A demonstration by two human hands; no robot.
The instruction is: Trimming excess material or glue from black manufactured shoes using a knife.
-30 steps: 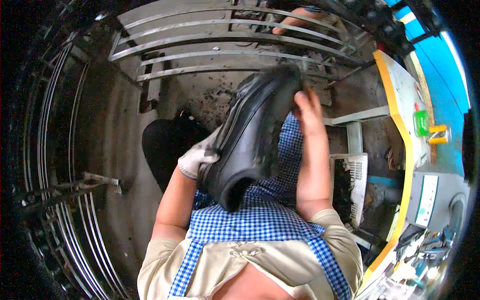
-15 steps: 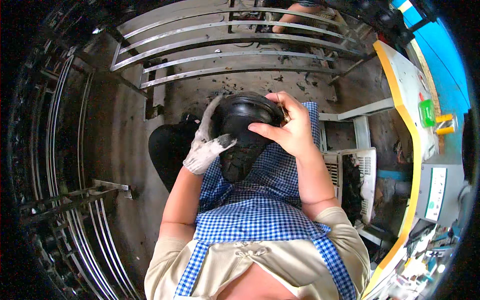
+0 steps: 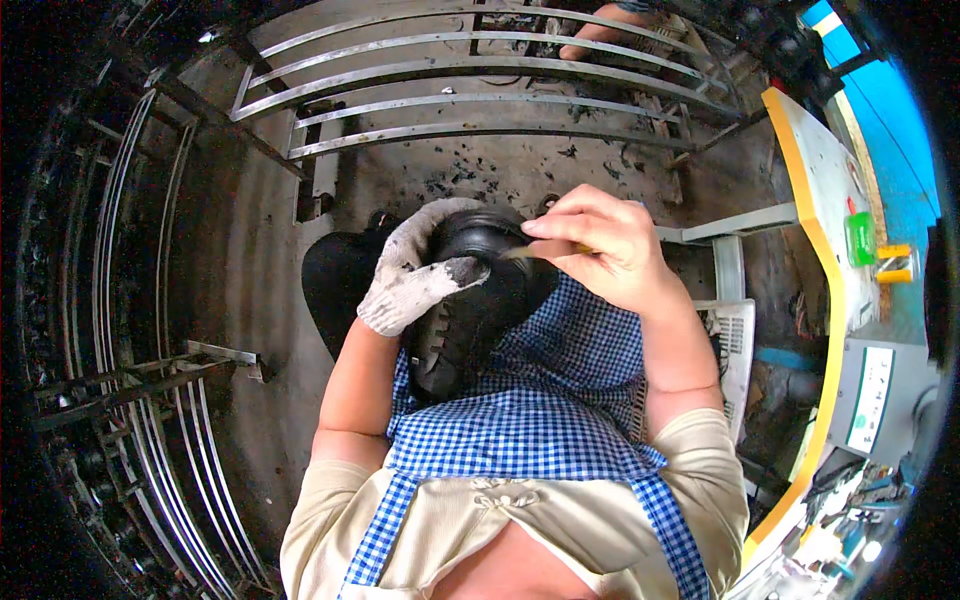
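Observation:
A black boot (image 3: 495,310) rests on my lap, against the blue checked apron (image 3: 500,435). Its rounded, shiny end points away from me, and a ridged edge shows along its near left side. My left hand (image 3: 408,280), in a grey-white glove with dark-stained fingertips, grips the boot from the left, thumb lying across it. Bare and closed in a pinch, my right hand (image 3: 612,245) holds a small thin blade (image 3: 518,253) whose tip is at the boot's right rim. Most of the blade's handle is hidden inside the fingers.
Metal rails (image 3: 480,70) run across the far side, and black scraps (image 3: 465,180) litter the floor before them. More racks (image 3: 130,330) line the left. A yellow-edged table (image 3: 812,200) with a green item (image 3: 860,240) stands right, near a white plastic crate (image 3: 738,350). Another person's arm (image 3: 600,30) shows beyond the rails.
My right hand has drawn back from the boot and turned, bringing the thin blade into view at the rim. The boot has rotated and tilted, with my left thumb further over it.

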